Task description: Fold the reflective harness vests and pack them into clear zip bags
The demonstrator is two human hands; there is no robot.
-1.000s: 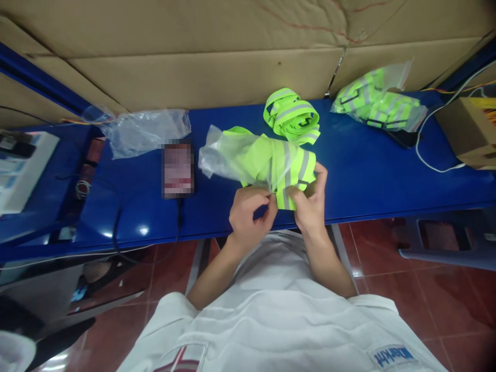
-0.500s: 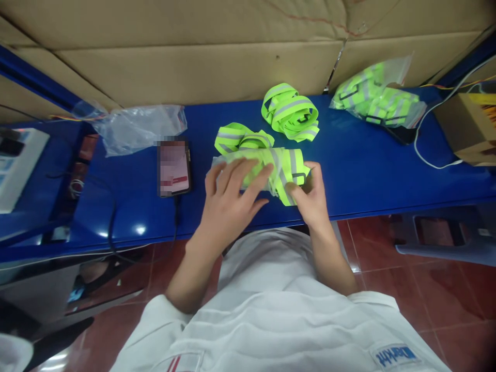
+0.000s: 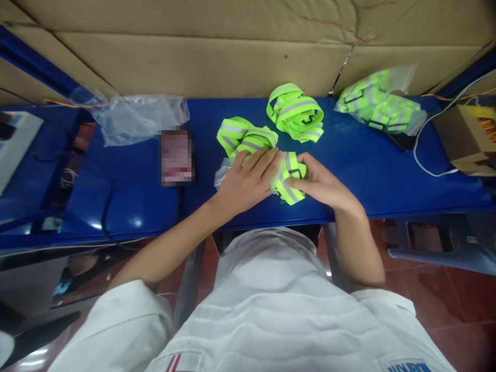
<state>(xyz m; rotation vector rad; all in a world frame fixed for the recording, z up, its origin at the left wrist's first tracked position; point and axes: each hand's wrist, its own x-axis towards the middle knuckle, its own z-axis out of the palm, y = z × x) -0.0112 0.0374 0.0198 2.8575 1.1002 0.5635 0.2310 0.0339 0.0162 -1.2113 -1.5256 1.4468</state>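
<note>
A folded reflective strap (image 3: 290,170), neon yellow-green with grey stripes and a black buckle, lies near the table's front edge, partly inside a clear plastic bag (image 3: 222,173). My left hand (image 3: 250,178) is wrapped over the bag and the strap's left part, covering most of the bag. With thumb and fingers, my right hand (image 3: 315,181) grips the strap's right end beside the buckle. Just behind my left hand rests a loose strap bundle (image 3: 246,135). Farther back is a coiled strap (image 3: 295,112) of the same kind.
A phone (image 3: 177,157) and a clear plastic bag (image 3: 143,119) lie at left on the blue table (image 3: 387,181). Back right are bagged straps (image 3: 382,103), a white cable (image 3: 416,137) and a cardboard box (image 3: 461,137). A cardboard wall (image 3: 194,64) stands behind.
My left hand has moved right and flattened down onto the bag, its fingers closer together. The strap sits deeper under that hand. My right hand has turned inward at the strap's right end.
</note>
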